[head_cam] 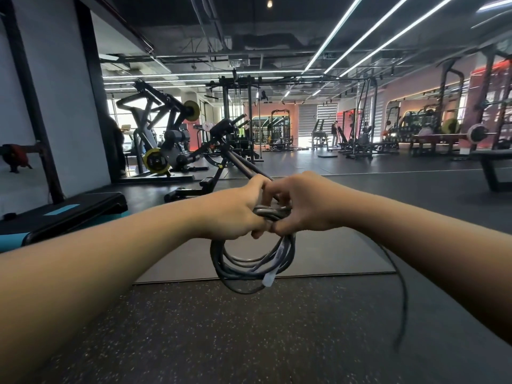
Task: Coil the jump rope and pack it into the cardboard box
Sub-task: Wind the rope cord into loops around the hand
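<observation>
Grey rubbery loops of the jump rope (249,261) hang in front of you, gathered into a rough coil whose top is bunched between your two hands. Your left hand (238,209) has its fingers curled round the top of the coil, and your right hand (302,206) pinches the same bundle from the other side, the knuckles of both nearly touching. Most of your fingertips are hidden behind the rope and each other, so exactly how each strand is held is hard to make out. A pale tag (270,278) sits on the lower right of the coil. One loose, blurred end of the rope trails down past your right forearm toward the speckled floor (194,328). A flat dark mat (332,253) lies beneath your hands, partly covered by your arms. A black step platform (69,214) is at the left, cut off by your left arm.
</observation>
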Demonstrator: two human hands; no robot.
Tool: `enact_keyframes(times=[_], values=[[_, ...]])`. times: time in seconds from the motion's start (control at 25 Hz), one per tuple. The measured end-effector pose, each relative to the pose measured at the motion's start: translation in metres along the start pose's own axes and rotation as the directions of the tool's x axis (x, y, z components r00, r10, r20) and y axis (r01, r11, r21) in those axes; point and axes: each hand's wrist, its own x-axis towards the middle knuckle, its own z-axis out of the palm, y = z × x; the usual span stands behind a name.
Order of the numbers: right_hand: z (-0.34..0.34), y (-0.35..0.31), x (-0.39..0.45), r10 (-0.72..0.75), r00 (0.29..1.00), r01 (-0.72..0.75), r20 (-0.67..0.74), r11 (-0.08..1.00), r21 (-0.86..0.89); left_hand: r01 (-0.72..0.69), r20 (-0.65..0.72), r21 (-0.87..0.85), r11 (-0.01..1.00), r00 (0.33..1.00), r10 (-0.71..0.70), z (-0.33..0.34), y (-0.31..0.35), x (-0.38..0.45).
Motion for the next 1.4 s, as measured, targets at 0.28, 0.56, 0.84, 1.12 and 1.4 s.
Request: enact_keyframes(times=[0.28, 0.56, 0.84, 1.12, 1.4], values=[[0.008, 0.009, -0.018, 0.077, 0.993, -0.002, -0.095, 0.787, 0.617, 0.065, -0.036, -0.517, 0.853, 0.995, -0.098, 0.012, -0.013, -0.009], [0.013, -0.004, -0.004, -0.027, 0.974, 0.142, -0.227, 0.849, 0.508, -0.008, -0.057, -0.591, 0.807, 0.998, -0.032, 0.014, -0.011, -0.014], [0.027, -0.02, 0.001, -0.039, 0.983, 0.119, -0.181, 0.884, 0.453, 0.178, 0.084, -0.668, 0.723, 0.983, -0.165, 0.028, -0.009, -0.014], [0.017, 0.013, -0.007, 0.142, 0.99, -0.123, -0.018, 0.905, 0.408, 0.108, -0.046, -0.687, 0.719, 0.98, -0.191, 0.018, -0.038, -0.02], [0.005, 0.063, -0.027, 0.321, 0.946, -0.261, 0.047, 0.667, 0.698, -0.185, -0.32, -0.903, 0.387, 0.891, -0.321, 0.0, -0.066, -0.022]])
